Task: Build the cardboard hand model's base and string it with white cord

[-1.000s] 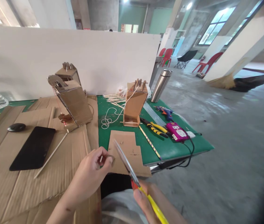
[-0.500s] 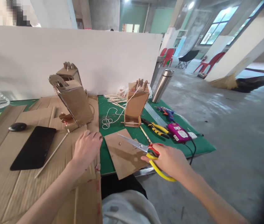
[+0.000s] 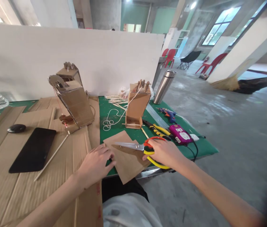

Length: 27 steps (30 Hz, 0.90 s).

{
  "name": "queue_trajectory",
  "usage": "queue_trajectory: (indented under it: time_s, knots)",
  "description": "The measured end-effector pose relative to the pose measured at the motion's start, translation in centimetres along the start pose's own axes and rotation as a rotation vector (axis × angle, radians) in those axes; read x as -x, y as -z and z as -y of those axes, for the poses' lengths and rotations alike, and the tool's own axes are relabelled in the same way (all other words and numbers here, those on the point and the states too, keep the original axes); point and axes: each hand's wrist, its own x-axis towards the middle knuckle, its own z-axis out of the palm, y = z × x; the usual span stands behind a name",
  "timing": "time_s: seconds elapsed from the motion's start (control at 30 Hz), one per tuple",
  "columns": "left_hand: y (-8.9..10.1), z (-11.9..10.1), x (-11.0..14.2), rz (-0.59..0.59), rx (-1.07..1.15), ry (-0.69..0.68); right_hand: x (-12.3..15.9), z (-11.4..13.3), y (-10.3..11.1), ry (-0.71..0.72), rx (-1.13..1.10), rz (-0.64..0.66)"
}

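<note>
Card lies over the bench's near edge, under scissors clasped in your right hand; your left hand is at the card's left edge, grip unclear. The box behind looks built; the card's cutting looks unfinished.

Right of our left fingers, we have cardboard under scissors; string lies beyond, pliers behind our right fingers.

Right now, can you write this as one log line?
left hand: beside cardboard piece | right hand: gripping scissors | scissors: above cardboard piece | cardboard piece: overhanging green tabletop
</note>
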Motion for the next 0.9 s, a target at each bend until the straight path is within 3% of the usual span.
queue_trajectory:
  time_s: [0.27, 0.5, 0.67, 0.8, 0.9]
  knots:
    - [-0.5, -0.4, -0.6, 0.096, 0.054, 0.069, -0.9, -0.2, 0.8, 0.126, -0.151, 0.08]
    - [0.2, 0.1, -1.0, -0.014, 0.06, 0.078, -0.8, -0.4, 2.9, 0.312, -0.209, 0.221]
    - [-0.2, 0.2, -2.8, -0.023, 0.083, 0.023, -1.7, 0.7, 4.0, 0.299, -0.088, 0.103]
    - [-0.9, -0.1, -4.3, 0.046, 0.065, 0.023, -4.1, 3.1, 3.2, 0.423, -0.223, 0.016]
    - [-1.2, 0.1, -5.1, 0.112, 0.04, 0.055, -6.1, 4.7, 2.0, 0.475, -0.34, 0.069]
